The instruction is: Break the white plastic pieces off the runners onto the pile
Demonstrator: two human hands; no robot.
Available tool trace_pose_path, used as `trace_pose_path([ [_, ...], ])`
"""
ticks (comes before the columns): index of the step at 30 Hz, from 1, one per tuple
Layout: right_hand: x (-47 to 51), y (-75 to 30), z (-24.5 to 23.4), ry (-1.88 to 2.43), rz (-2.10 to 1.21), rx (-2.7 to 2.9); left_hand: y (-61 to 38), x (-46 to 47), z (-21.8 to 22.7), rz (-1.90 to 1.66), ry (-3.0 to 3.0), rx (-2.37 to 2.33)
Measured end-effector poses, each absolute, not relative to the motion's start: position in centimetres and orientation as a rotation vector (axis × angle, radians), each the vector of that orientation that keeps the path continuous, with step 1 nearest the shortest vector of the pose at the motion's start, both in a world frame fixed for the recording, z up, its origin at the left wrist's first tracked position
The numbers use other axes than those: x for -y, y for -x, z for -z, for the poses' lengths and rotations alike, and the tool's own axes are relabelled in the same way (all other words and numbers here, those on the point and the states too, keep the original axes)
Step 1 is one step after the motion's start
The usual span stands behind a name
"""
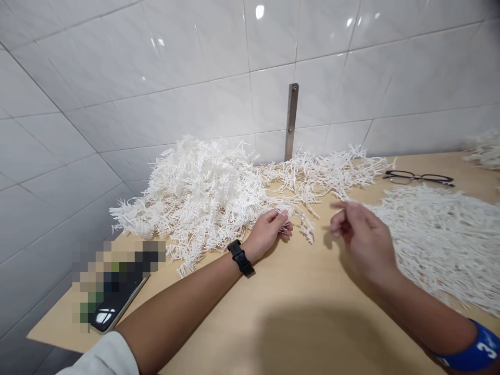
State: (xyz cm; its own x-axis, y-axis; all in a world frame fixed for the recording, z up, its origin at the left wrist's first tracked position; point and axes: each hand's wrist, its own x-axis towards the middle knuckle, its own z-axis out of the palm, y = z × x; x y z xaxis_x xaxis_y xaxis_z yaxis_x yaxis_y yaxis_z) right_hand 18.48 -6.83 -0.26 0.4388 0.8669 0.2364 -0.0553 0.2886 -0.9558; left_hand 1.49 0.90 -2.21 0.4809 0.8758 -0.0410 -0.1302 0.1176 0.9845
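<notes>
My left hand [271,229], with a black watch on the wrist, rests on the wooden table [297,317] at the edge of a big tangled heap of thin white branched plastic pieces [199,192]. Its fingers are closed on one of those white pieces [302,221] pulled out of the heap. My right hand [357,237] hovers just to the right, blurred by motion, fingers curled loosely, with nothing visible in them. A flatter spread of the same white pieces [437,239] lies to the right of that hand.
A pair of black glasses [417,178] lies at the back right. A phone [113,307] sits near the table's left corner. A metal bracket [291,121] is fixed to the white tiled wall behind. More white pieces [484,148] lie far right.
</notes>
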Motion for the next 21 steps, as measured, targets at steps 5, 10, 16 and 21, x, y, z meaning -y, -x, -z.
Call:
trace_pose_path([
  [5, 4.8, -21.2, 1.0, 0.990, -0.882, 0.562, -1.4, -1.0, 2.2, -0.861, -1.181, -0.749],
  [10, 4.7, -20.2, 2.1, 1.041, -1.080, 0.452, -1.5, -1.0, 2.2, -0.871, -1.241, -0.769],
  [16, 6.0, -18.2, 1.2, 1.197, -1.109, 0.821, -1.3, -0.7, 1.5, -0.851, -1.481, -0.784],
  [21, 6.9, -17.5, 1.2, 1.430, -0.964, 1.455, -1.3, -0.3, 1.7, -0.790, -1.692, -0.736],
])
